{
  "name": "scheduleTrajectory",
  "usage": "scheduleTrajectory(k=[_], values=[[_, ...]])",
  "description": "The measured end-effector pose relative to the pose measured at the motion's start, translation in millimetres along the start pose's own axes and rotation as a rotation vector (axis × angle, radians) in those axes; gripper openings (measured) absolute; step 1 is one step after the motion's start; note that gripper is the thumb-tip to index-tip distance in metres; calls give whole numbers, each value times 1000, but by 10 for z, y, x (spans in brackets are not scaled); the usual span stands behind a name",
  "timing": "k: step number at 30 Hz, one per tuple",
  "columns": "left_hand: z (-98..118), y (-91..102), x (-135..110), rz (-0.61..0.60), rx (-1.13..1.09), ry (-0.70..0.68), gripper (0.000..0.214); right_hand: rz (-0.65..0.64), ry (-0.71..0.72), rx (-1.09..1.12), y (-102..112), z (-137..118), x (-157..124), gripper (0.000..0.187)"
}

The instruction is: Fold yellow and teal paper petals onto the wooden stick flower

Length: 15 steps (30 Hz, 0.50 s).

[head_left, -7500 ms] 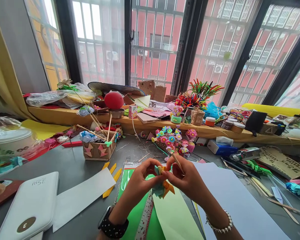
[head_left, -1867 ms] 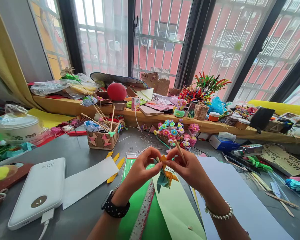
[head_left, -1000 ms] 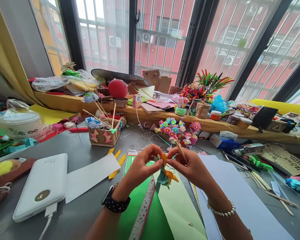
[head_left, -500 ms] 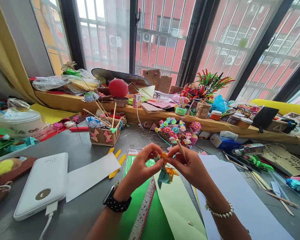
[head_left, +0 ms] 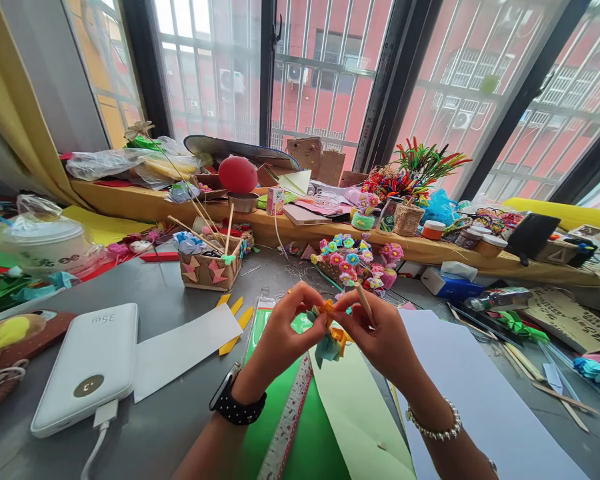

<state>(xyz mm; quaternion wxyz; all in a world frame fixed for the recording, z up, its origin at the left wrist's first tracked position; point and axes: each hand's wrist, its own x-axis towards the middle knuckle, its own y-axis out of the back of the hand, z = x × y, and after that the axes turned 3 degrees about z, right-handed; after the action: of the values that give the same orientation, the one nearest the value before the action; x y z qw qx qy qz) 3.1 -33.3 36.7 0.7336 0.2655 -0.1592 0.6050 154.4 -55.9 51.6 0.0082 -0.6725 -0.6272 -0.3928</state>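
The left hand (head_left: 286, 328), its fingers pinched nearly together, gripped a folded blue-green and orange paper piece (head_left: 329, 348) above a pale green paper sheet (head_left: 363, 410). The right hand (head_left: 381, 337), loosely curled around a slim tan wooden stick (head_left: 365, 303), apparently pinched the piece's orange top.

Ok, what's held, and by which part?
Left grip and right grip both pinch the teal-and-orange folded paper at its top; the right also holds a slim stick by its lower part.
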Motion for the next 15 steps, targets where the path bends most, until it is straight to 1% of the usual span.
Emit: scheduleTrajectory(k=[6, 10, 15], values=[[-13, 56, 20, -85, -88, 11, 6, 22, 41, -23, -3, -15, -20, 4], [-20, 61, 33, -86, -99, 10, 6, 28, 61, -52, -7, -21, -23, 5], [-6, 38, 18, -37, -87, 17, 9, 41, 68, -83, -19, -22, -13, 6]])
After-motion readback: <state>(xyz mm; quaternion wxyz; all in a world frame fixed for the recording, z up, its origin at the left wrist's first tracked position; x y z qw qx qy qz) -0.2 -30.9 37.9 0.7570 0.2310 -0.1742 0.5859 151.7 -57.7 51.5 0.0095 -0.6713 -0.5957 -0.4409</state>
